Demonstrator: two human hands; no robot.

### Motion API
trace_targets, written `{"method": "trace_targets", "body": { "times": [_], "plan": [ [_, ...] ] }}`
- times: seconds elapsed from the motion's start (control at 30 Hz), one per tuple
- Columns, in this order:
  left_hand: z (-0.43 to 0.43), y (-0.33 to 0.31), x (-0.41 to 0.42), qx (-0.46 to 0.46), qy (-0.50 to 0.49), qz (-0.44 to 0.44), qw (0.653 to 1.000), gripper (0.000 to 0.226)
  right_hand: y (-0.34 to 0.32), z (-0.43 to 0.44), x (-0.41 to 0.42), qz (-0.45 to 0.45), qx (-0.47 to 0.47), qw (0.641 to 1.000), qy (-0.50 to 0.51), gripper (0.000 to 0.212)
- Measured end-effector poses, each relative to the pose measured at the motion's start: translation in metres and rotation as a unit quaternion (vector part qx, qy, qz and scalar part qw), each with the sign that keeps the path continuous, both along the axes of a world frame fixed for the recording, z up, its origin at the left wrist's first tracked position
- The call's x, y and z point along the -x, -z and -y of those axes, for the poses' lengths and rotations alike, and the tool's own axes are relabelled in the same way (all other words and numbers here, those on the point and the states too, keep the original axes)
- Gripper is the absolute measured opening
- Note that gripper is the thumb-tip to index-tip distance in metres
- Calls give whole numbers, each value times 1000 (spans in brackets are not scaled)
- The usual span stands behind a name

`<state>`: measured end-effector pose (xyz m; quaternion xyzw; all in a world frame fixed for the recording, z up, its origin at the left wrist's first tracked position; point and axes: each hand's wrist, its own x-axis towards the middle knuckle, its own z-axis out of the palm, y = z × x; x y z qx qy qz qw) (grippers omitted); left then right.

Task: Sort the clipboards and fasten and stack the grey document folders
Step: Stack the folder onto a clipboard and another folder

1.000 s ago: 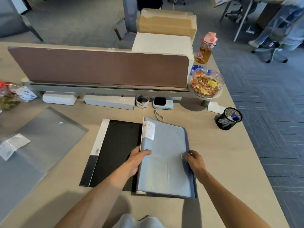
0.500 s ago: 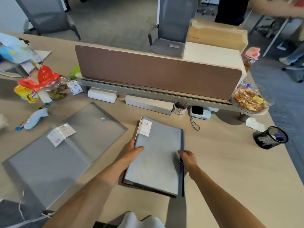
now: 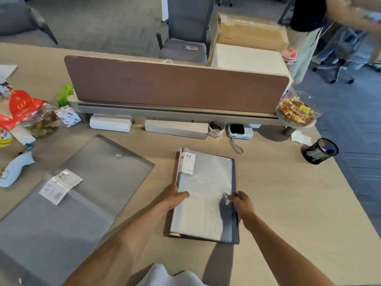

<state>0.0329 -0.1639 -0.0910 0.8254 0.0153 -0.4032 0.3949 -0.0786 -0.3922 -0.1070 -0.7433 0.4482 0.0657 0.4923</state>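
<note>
Closed now, grey folder [image 3: 204,195] lies flat; both hands [image 3: 175,198] [image 3: 241,203] grasping its edges.

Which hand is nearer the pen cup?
Right. The right hand sits at the folder's right edge, on the pen cup's side; the left hand holds the far, left edge.

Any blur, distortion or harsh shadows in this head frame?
Head view: wide-angle bending curves the desk edges; the person at top right is motion-blurred; the right hand casts a dark shadow on the sharp grey folder; lighting even.
</note>
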Motion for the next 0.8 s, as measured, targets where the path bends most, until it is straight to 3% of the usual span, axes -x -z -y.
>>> {"method": "trace_targets", "body": {
  "times": [0.17,0.3,0.47,0.57,0.7,0.8],
  "plan": [
    [39,10,17,34,49,-17,998,57,-8,45,23,5,-7,1000,22,15],
    [84,0,35,65,44,-30,996,41,-14,86,37,23,-20,999,30,20],
    [130,-1,52,70,14,-36,997,61,-13,138,52,43,-37,998,27,11],
    [142,2,58,53,15,-17,998,59,-12,160,54,23,-14,1000,-15,21],
    [134,2,66,24,52,31,998,50,-16,159,42,34,161,980,-115,28],
    [110,-1,62,-17,62,72,995,55,-28,128,11,77,162,962,-207,25]
  ]
}}
